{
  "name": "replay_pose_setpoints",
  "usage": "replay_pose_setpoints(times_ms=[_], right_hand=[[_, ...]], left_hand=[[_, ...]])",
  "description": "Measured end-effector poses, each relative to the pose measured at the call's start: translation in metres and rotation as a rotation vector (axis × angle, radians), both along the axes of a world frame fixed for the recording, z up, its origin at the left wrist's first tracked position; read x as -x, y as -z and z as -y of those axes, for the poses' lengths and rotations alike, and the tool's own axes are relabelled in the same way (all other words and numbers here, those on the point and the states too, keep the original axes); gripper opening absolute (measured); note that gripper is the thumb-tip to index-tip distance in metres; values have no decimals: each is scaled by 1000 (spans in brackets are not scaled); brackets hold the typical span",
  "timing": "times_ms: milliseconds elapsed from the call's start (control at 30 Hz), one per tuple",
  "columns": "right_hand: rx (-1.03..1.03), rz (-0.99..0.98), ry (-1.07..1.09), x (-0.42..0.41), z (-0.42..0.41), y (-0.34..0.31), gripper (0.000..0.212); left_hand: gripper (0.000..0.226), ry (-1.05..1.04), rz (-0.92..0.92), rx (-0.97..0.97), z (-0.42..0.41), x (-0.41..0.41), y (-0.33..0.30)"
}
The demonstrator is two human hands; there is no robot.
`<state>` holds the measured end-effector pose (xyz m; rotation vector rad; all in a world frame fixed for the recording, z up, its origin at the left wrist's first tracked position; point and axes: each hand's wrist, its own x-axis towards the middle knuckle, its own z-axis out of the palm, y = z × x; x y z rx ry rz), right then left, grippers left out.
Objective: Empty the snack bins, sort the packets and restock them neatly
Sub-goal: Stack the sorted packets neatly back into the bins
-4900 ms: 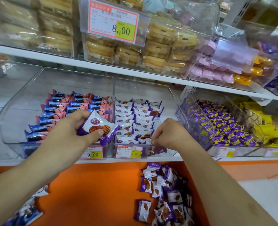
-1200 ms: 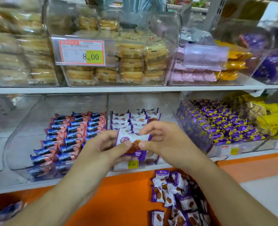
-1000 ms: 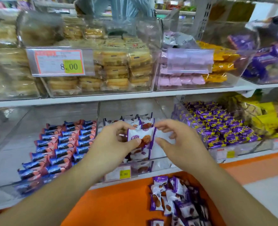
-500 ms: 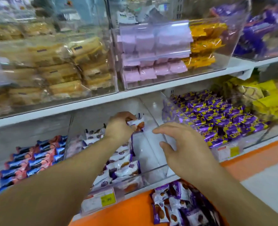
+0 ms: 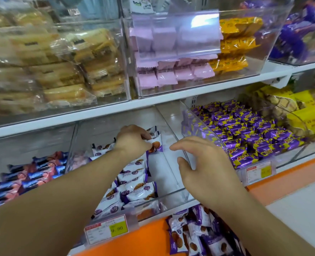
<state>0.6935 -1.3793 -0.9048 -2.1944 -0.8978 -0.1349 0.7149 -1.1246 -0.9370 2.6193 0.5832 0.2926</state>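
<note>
A clear plastic bin [image 5: 175,195] on the lower shelf holds rows of white-and-purple waffle packets [image 5: 136,190] along its left and middle. My left hand [image 5: 132,143] reaches deep into this bin and holds one waffle packet [image 5: 155,145] at the back of a row. My right hand [image 5: 202,167] hovers over the bin's bare right side with relaxed, spread fingers and holds nothing. More of the same packets [image 5: 195,235] lie in a loose heap on the orange ledge [image 5: 145,242] below.
Left of the bin, a second bin holds blue-and-red packets [image 5: 31,176]. To the right are purple-and-yellow sweets [image 5: 245,130] and yellow packs [image 5: 304,109]. The upper shelf carries bins of cakes [image 5: 60,74], pink packets [image 5: 173,74] and orange packs [image 5: 236,45]. A price tag [image 5: 107,230] hangs on the bin front.
Both hands held one waffle packet in front of the bin. My right hand let go, and my left hand carried the packet to the back of the bin. The view swung right.
</note>
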Motion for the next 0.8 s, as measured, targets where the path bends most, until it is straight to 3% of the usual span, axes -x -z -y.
replay_pose_setpoints(times_ms=[400, 500, 800], right_hand=[[-49, -33, -13, 2, -2, -1, 38], [-60, -57, -4, 2, -1, -3, 39], [-101, 46, -33, 14, 21, -12, 37]], left_hand=[[14, -73, -35, 7, 5, -2, 0], [37, -46, 48, 29, 7, 9, 1], [23, 111, 328, 253, 69, 114, -48]])
